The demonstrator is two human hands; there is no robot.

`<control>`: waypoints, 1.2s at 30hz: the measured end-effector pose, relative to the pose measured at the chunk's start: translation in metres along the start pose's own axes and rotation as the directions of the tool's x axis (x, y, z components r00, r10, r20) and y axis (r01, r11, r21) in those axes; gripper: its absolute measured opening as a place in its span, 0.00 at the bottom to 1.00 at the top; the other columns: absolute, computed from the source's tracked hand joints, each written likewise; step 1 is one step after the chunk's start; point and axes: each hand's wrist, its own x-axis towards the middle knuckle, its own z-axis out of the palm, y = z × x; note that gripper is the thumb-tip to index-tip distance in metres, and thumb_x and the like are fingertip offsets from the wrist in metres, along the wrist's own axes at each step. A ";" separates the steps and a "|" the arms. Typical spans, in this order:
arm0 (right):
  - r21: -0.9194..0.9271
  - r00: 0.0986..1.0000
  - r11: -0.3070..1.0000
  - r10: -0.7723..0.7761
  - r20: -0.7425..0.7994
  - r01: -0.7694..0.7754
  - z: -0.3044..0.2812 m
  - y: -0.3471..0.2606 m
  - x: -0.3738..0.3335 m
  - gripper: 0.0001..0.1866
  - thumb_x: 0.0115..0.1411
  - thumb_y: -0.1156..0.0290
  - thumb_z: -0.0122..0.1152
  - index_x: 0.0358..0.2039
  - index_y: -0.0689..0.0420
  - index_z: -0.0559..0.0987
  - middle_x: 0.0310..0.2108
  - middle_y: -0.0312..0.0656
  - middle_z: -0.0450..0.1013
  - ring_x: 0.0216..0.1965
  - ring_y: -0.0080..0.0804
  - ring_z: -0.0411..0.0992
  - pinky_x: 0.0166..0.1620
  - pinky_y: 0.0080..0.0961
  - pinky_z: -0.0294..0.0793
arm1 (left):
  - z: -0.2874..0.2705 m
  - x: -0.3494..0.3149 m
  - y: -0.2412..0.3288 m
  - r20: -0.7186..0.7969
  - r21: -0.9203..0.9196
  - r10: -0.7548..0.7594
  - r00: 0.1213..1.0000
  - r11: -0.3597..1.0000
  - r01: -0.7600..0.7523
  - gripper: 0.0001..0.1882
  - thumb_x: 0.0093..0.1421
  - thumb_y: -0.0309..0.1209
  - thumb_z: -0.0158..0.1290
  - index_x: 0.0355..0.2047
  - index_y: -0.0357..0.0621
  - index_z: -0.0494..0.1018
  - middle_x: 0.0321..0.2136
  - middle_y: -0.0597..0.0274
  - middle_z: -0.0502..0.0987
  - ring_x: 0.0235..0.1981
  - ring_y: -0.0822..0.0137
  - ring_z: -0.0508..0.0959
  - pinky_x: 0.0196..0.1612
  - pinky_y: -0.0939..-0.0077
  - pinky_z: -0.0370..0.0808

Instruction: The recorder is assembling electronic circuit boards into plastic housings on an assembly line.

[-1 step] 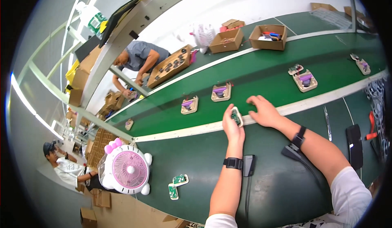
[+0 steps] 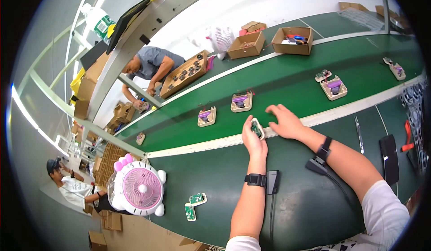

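My left hand (image 2: 255,144) is closed around a small white-rimmed casing with a green circuit board (image 2: 257,128), held over the white rail of the belt. To its right hovers my right hand (image 2: 286,121), its fingers spread and nothing in them, a short gap from the casing. Two more green circuit boards in pale casings (image 2: 196,199) lie on the bench, left of my left forearm. On the green belt beyond my hands sit cream housings with purple-wrapped parts, among them one housing (image 2: 241,101) just past my left hand and another housing (image 2: 334,88) farther right.
A pink and white fan (image 2: 142,188) stands at the bench's left end. Tweezers (image 2: 359,134), a black case (image 2: 389,160) and a red-handled tool (image 2: 407,136) lie on the right. Open cardboard boxes (image 2: 292,49) line the belt's far side, where a person works over parts.
My right hand has shifted slightly left, nearer the casing. The left hand keeps its hold on the casing, and the whole view has moved a little.
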 end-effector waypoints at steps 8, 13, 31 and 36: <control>-0.176 0.979 0.984 0.073 0.192 -0.039 0.050 -0.028 0.057 0.32 0.60 0.69 0.63 0.65 0.38 0.66 0.51 0.48 0.66 0.51 0.49 0.71 0.50 0.43 0.75 | -0.011 0.014 0.000 -0.273 -0.076 0.131 0.953 0.985 -0.157 0.22 0.66 0.36 0.39 0.54 0.37 0.70 0.39 0.57 0.75 0.32 0.66 0.75 0.33 0.71 0.75; -0.348 0.995 0.936 0.081 0.053 -0.058 0.064 -0.028 0.066 0.23 0.59 0.67 0.63 0.55 0.44 0.72 0.48 0.50 0.69 0.49 0.50 0.73 0.45 0.47 0.77 | -0.016 0.024 -0.012 -0.272 0.026 0.260 0.927 0.965 -0.263 0.19 0.63 0.29 0.39 0.52 0.34 0.69 0.39 0.54 0.74 0.34 0.64 0.77 0.35 0.69 0.77; -0.092 0.998 0.996 0.025 0.051 -0.021 -0.068 0.004 -0.008 0.12 0.51 0.75 0.67 0.34 0.57 0.72 0.33 0.47 0.73 0.39 0.49 0.74 0.40 0.42 0.72 | -0.011 0.021 -0.010 -0.285 0.140 0.267 0.921 0.962 -0.236 0.09 0.64 0.32 0.47 0.42 0.43 0.70 0.38 0.63 0.72 0.39 0.70 0.73 0.44 0.71 0.73; -0.135 0.988 0.988 -0.057 0.144 0.077 -0.105 0.000 -0.044 0.12 0.50 0.77 0.67 0.34 0.57 0.73 0.34 0.45 0.73 0.39 0.48 0.74 0.41 0.40 0.73 | -0.011 0.015 0.000 -0.278 0.136 0.289 0.916 0.956 -0.260 0.10 0.66 0.32 0.49 0.43 0.40 0.69 0.38 0.61 0.73 0.37 0.70 0.75 0.41 0.73 0.75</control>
